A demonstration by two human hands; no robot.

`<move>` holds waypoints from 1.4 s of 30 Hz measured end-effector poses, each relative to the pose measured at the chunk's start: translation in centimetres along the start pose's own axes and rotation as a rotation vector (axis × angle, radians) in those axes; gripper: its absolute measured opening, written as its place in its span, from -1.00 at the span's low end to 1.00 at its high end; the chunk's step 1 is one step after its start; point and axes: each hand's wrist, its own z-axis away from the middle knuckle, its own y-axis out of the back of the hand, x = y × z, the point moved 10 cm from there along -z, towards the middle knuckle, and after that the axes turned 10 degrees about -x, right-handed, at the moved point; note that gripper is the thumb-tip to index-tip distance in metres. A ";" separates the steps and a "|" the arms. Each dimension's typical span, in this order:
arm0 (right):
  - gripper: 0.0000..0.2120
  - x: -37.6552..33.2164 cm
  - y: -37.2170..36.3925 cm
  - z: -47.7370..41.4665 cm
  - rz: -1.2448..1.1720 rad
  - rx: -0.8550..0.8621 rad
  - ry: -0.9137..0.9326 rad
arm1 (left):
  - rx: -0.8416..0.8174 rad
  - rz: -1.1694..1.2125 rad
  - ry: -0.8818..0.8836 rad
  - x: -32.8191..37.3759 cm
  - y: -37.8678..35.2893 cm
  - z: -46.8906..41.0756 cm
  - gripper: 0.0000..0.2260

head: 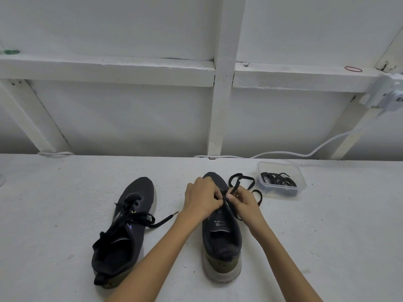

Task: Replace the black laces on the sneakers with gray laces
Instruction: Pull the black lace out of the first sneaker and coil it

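Observation:
Two dark sneakers stand on the white table, toes pointing away from me. The left sneaker (125,232) carries a loose black lace across its tongue. Both hands are over the front of the right sneaker (221,236). My left hand (201,198) curls over its eyelets and pinches the black lace (241,182). My right hand (245,202) pinches the same lace, which loops out past the toe to the right. A clear plastic container (281,180) at the right holds a bundle of dark laces; their exact colour is hard to tell.
A white cable (283,153) runs along the table's back edge up to a white device (388,94) on the wall frame at right. White wooden beams back the table. A red rubber band (353,69) lies on the ledge.

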 end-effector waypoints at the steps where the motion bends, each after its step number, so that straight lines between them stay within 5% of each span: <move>1: -0.88 -0.1 0.0 0.1 -0.015 0.017 0.017 | 0.004 -0.002 0.001 0.0 -0.1 0.0 -0.88; 11: -0.88 -0.2 0.5 1.0 -0.200 -0.001 0.051 | 0.125 0.099 -0.062 -0.4 -1.7 1.0 -0.88; 25: -0.77 0.1 -0.4 0.2 0.012 0.015 -0.002 | 0.117 0.007 -0.123 -0.3 -2.2 1.1 -0.77; 33: -0.90 1.0 -0.4 0.1 -0.010 0.024 -0.035 | 0.235 0.161 -0.072 -1.2 -1.1 1.4 -0.96; 42: -0.90 0.5 0.2 1.2 -0.178 0.082 0.057 | 0.318 0.080 -0.159 -0.6 -1.3 1.9 -0.94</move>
